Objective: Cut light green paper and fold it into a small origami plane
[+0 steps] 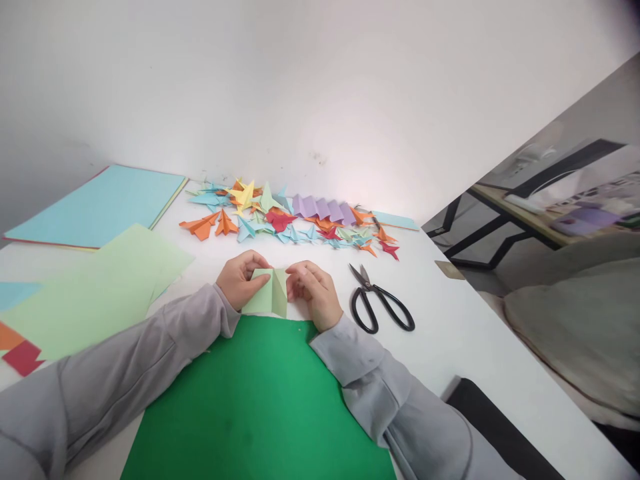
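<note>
A small light green sheet of paper (260, 297), creased down its length, stands raised just beyond the far edge of a green sheet (260, 400). My left hand (243, 280) pinches it on the left, thumb on the near face and fingers behind. At its right edge is my right hand (315, 292), its fingers curled close together against the folded flap. Whether the right fingertips grip the flap is partly hidden. Black-handled scissors (369, 287) lie to the right of my right hand, blades slightly apart.
Folded paper planes (245, 197) and purple pleated paper (324, 209) line the wall. A blue-topped paper stack (105, 203) and light green sheets (105, 293) lie left, near red paper scraps (23, 358). A black object (495, 427) sits front right, by the table's edge.
</note>
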`<state>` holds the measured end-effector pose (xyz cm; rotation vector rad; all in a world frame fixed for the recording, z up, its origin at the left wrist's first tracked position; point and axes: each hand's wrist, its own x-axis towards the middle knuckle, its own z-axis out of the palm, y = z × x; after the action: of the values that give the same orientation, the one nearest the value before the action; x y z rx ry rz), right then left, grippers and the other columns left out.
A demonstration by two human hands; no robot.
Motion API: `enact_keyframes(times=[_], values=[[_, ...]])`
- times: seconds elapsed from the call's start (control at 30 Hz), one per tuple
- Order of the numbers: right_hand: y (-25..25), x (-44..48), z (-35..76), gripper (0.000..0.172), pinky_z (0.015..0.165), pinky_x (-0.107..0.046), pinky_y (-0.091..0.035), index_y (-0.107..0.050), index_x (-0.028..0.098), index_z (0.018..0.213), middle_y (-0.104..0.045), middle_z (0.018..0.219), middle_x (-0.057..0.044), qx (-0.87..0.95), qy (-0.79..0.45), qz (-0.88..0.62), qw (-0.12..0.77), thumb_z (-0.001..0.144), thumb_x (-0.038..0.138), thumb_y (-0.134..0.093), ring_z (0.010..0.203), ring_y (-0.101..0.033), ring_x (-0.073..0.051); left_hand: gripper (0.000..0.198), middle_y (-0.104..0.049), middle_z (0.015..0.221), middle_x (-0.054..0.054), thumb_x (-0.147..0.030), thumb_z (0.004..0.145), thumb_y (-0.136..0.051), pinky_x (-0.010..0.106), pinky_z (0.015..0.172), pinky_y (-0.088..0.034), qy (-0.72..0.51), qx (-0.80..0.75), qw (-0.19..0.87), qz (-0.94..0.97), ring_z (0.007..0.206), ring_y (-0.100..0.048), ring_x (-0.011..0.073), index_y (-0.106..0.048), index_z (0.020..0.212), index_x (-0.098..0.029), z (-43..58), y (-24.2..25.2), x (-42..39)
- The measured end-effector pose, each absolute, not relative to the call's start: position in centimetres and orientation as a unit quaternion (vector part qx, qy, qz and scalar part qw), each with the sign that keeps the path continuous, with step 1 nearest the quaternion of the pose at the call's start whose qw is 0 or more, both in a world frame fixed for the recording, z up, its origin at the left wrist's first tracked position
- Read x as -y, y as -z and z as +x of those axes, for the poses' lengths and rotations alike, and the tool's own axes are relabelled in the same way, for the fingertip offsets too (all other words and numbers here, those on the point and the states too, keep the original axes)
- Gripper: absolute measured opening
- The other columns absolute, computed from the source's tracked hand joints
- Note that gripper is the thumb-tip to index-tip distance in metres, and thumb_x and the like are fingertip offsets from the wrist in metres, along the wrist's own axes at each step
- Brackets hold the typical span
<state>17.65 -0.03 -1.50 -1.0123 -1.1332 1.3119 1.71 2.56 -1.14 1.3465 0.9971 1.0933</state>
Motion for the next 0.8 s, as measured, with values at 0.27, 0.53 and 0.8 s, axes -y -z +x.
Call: enact_keyframes(times=[0.27, 0.53, 0.8], values=[[2.0, -0.4, 17.7, 0.022, 0.047, -0.023, -0.036, -0.062, 0.018, 0.066, -0.057, 0.051, 0.004, 0.446, -0.545, -0.495, 0.509, 0.055, 0.034, -0.071, 0.046, -0.047, -0.01, 0.023, -0.064, 0.065, 0.001, -0.03, 0.06, -0.068, 0.023, 0.05, -0.041, -0.451, -0.408, 0.518, 0.601, 0.055, -0.056, 0.012, -0.056, 0.074, -0.016, 1.6, 1.3, -2.6], [1.5, -0.9, 18.4, 0.02, 0.05, -0.025, -0.037, -0.067, 0.016, 0.071, -0.064, 0.06, -0.001, 0.534, -0.435, -0.579, 0.436, 0.062, 0.032, -0.06, 0.053, -0.052, -0.013, 0.015, -0.062, 0.061, 0.001, -0.024, 0.072, -0.054, 0.027, 0.056, -0.041, -0.369, -0.428, 0.289, 0.773, 0.054, -0.052, 0.0133, -0.067, 0.075, -0.017, 0.9, 1.9, -3.7], [1.7, -0.8, 18.1, 0.016, 0.054, -0.026, -0.037, -0.067, 0.019, 0.072, -0.06, 0.056, 0.0, 0.669, -0.201, -0.655, 0.288, 0.072, 0.028, -0.054, 0.053, -0.052, -0.014, 0.027, -0.063, 0.078, 0.009, -0.017, 0.082, -0.044, 0.033, 0.066, -0.04, -0.26, -0.285, 0.02, 0.922, 0.071, -0.05, 0.0189, -0.071, 0.078, -0.017, 0.1, 2.8, -5.5]])
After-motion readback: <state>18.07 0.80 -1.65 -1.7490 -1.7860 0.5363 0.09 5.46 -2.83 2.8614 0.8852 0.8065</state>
